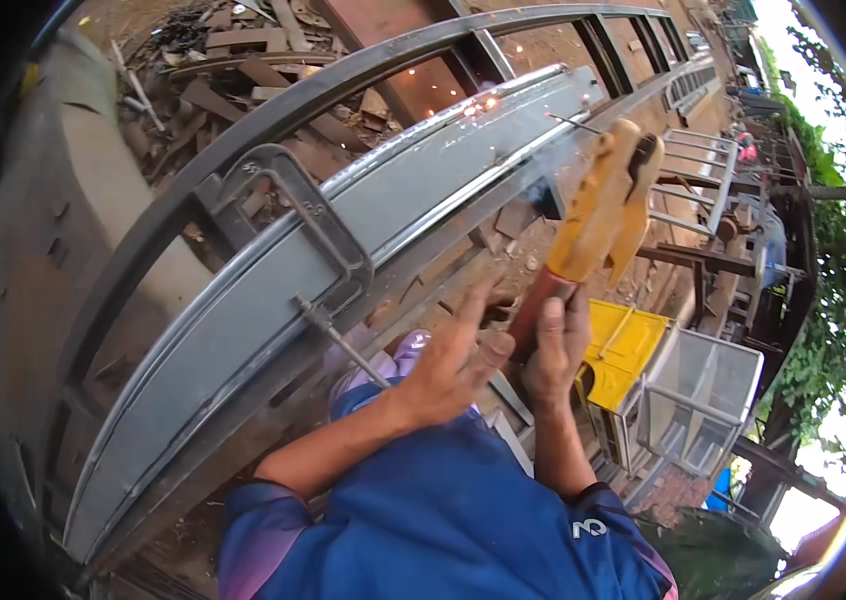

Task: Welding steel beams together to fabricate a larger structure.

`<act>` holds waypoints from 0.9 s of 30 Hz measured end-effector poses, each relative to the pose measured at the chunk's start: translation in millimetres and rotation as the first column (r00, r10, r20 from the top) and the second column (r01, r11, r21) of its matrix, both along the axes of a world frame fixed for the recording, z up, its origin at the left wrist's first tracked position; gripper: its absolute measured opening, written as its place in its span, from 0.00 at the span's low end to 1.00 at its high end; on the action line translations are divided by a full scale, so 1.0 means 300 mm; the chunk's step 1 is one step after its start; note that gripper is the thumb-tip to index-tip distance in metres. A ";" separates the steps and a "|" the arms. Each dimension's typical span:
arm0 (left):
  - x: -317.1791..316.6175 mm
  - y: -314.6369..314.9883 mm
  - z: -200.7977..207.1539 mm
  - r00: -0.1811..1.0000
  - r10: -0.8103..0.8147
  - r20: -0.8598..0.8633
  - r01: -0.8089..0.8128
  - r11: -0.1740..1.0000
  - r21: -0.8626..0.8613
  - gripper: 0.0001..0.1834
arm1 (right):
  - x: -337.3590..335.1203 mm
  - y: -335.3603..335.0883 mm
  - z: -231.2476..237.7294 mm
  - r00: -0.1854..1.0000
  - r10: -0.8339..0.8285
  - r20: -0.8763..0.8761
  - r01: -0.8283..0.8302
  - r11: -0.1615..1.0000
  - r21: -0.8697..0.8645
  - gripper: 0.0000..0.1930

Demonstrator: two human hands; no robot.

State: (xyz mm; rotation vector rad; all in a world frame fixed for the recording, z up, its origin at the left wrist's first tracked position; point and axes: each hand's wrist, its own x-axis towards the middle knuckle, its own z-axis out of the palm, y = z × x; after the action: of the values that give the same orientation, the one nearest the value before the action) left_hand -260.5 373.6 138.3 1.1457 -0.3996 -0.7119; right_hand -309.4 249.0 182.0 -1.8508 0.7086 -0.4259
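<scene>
The right hand (555,345) is closed around the reddish grip of an orange electrode holder (598,215), which stands up and away from the hand, tilted toward the upper right. A thin rod (573,123) leaves the holder's head and points leftward to the grey beam (363,215), where sparks (478,105) show on the beam's upper edge. The left hand (453,365) lies against the lower grip just beside the right hand, fingers spread and half open, palm touching the handle rather than clamped on it; both hands sit together on the same tool. The beam runs long from lower left to upper right, curved by the lens, and the struck spot lies up and left of the hands, well apart from them, reached only through holder and rod. The right hand is the nearer one to the work and carries the tool. A dark C-clamp (308,225) grips the beam lower down its length, left of the hands, its screw (338,340) pointing toward the left forearm. A yellow box (628,350) and a grey wire crate (698,395) stand to the right, below the holder.
</scene>
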 end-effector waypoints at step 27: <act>0.193 0.248 -0.157 0.835 0.550 -0.010 -0.527 0.806 0.267 0.23 | 0.265 0.356 -0.398 0.838 0.367 0.403 -0.536 0.688 0.488 0.26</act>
State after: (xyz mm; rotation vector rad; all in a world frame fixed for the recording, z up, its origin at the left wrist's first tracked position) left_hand -202.7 448.0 91.3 1.3847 0.1089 -0.3069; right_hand -229.8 355.9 62.7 -1.2663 0.1254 -0.0991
